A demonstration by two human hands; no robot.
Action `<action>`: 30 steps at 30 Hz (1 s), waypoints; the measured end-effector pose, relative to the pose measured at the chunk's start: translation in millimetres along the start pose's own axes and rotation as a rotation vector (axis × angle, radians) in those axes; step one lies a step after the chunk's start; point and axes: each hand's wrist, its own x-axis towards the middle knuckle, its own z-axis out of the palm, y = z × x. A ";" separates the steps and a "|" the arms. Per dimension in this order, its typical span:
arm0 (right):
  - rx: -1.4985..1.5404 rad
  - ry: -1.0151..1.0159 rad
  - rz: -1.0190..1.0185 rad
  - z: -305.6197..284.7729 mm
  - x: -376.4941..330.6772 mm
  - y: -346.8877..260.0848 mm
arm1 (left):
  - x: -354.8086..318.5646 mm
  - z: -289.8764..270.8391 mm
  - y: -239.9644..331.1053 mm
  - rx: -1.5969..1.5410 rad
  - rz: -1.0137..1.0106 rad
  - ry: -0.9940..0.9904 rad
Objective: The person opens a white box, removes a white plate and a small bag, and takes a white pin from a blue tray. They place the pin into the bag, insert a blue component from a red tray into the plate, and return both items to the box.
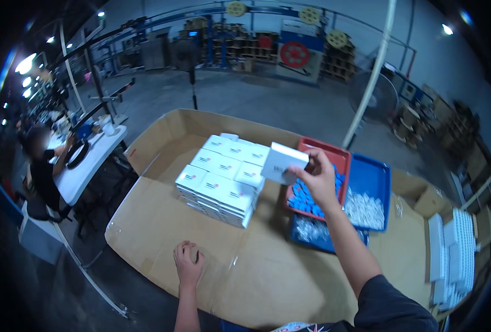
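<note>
The white box [283, 160] hides some fingertips of the right hand [318, 178], and its dark print is too blurred to make out. The left hand's [189, 263] palm is hidden, so its contact with the cardboard [146, 221] is unclear. Marks on the stacked boxes [215, 180] are too small to read. The red tray [339, 156] partly covers a lower blue tray [303, 239]. The dark shirt [392, 304] is cut off by the near edge

1 held box [278, 167] — 1 stack [223, 166], 3 trays [370, 177]
</note>
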 end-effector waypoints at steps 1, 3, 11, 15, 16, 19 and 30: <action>0.071 0.057 0.064 -3.3 -25.8 0.2 | 14.0 -1.4 -2.9 -0.030 0.022 0.053; 0.295 0.217 0.335 -18.5 -133.5 -22.3 | -33.1 -16.8 12.2 -0.058 0.032 -0.008; 0.502 0.315 0.630 -93.7 -341.5 -39.9 | -116.6 33.4 178.8 -0.981 -0.460 -0.509; 0.517 0.247 0.641 -100.8 -383.5 -61.0 | -144.8 36.9 273.3 -1.300 -0.652 -1.221; 0.489 0.226 0.633 -102.4 -390.7 -58.8 | -150.2 36.2 291.0 -1.341 -0.656 -1.390; 0.373 0.164 0.575 -114.7 -400.5 -52.6 | -144.4 38.1 318.5 -1.274 -0.551 -1.596; -0.151 -0.043 0.329 -104.5 -376.4 -82.9 | -149.2 12.6 349.3 -1.368 -0.598 -1.374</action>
